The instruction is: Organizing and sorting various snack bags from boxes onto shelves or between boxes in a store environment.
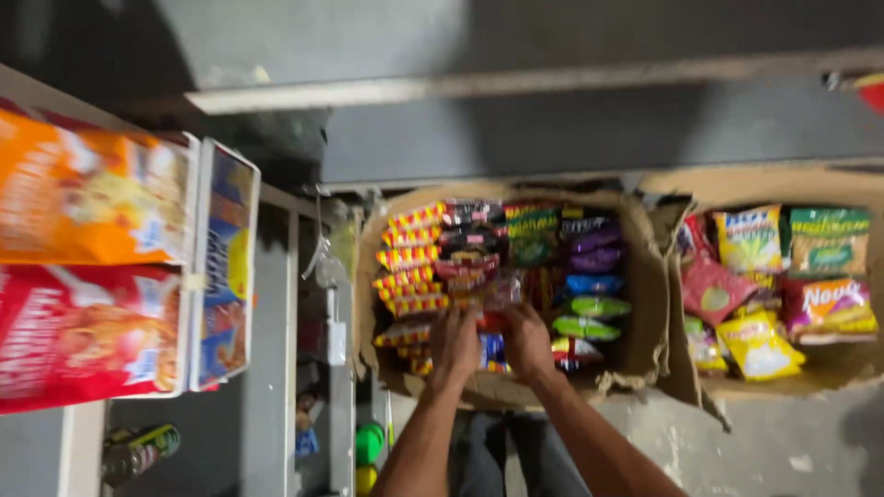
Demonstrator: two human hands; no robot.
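Left hand and right hand side by side inside cardboard box, fingers curled down onto red snack packet at near middle; blur, cannot tell if grip closed. Packet sits between row of red-yellow packets at left and purple and green packets at right. Second box with assorted snack bags just right. Orange and red bags far left on shelf.

Dim interior, uneven light, view blurred. A dark grey wall runs across the top, crossed by a pale horizontal ledge. Grey concrete floor at lower right, stained and scuffed. A grey metal shelving rack stands at left, its shelves in shadow. Brightest light falls on the centre.
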